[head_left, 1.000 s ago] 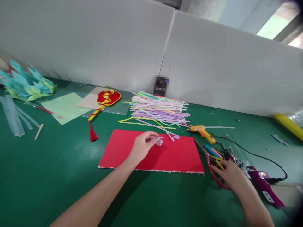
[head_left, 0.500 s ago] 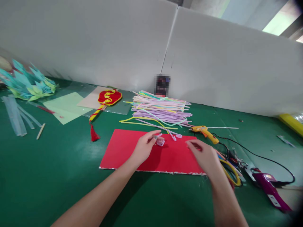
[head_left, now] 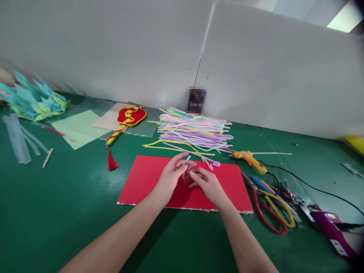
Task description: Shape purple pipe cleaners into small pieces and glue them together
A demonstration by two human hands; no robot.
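Both my hands meet over a red board (head_left: 148, 178) lying on the green table. My left hand (head_left: 170, 176) pinches a small bent piece of lilac pipe cleaner (head_left: 187, 160) between thumb and fingers. My right hand (head_left: 206, 182) has come up against it, fingers curled on the same small piece. Just behind them lies another bent lilac pipe cleaner (head_left: 212, 164), and further back a pile of pastel pipe cleaners (head_left: 196, 131).
A yellow glue gun (head_left: 250, 159) with a black cord lies right of the board. Scissors with red and yellow handles (head_left: 273, 212) and a purple tool (head_left: 331, 227) lie further right. A red and yellow ornament with a tassel (head_left: 125, 123), paper sheets (head_left: 78, 129) and teal paper leaves (head_left: 34, 100) are on the left.
My right hand left the tools at the right, crossed over the red board and joined my left hand on the small lilac piece. The left hand stayed nearly in place.
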